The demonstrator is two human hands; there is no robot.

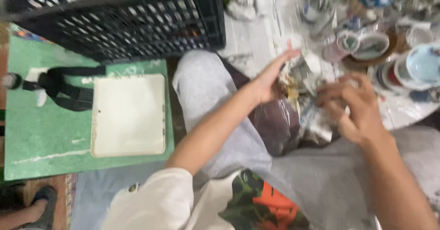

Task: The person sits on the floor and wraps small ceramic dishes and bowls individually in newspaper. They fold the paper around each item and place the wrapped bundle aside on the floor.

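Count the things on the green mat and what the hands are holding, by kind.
Black crate: 1
White tray: 1
Black strap: 1
Crumpled paper bundle, between the left hand and right hand: 1
Total: 4

Green board (41, 138) on floor w/ a white tray (128, 115) on it. Black plastic crate (133, 24) behind. Cups & bowls (412, 60) crowd the far right; pic blurry.
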